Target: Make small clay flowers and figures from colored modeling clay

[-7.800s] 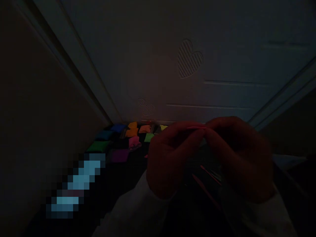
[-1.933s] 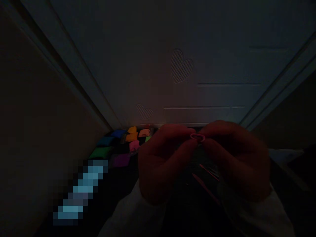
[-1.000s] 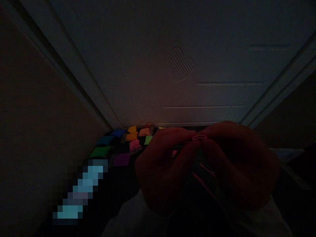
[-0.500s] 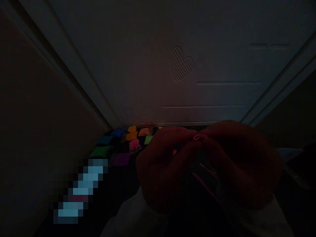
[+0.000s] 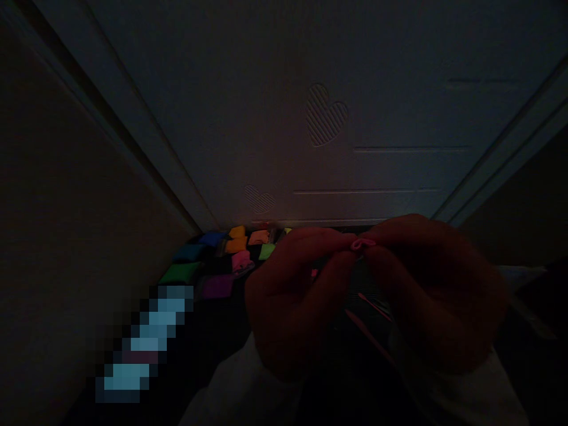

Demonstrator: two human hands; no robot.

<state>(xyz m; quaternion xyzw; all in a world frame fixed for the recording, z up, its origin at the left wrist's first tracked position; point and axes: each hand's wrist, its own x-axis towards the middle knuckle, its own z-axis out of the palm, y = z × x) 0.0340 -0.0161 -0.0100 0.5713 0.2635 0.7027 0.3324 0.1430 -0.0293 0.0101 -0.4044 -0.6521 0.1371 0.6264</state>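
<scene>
In dim light, a small folded strip of pink modelling clay (image 5: 364, 244) is pinched between both hands. My left hand (image 5: 297, 290) grips its left end with thumb and forefinger. At the other end, the thumb and forefinger of my right hand (image 5: 437, 290) hold it. The strip bends into a small loop between the fingertips, above the dark work surface. Below the hands lie a pink modelling tool (image 5: 366, 331) and a thinner pink stick (image 5: 373, 305). A small pink bit (image 5: 314, 273) shows through the gap in my left hand.
Several coloured clay packs lie at the back left, among them a green pack (image 5: 180, 273), a purple pack (image 5: 217, 286) and a pink pack (image 5: 242, 261). A bright pixelated patch (image 5: 146, 343) covers the left. Behind stands a panel (image 5: 266, 118) with embossed hearts.
The pink strip's loop has changed shape slightly between the fingertips, its right end now lying higher. Both hands stay in nearly the same place.
</scene>
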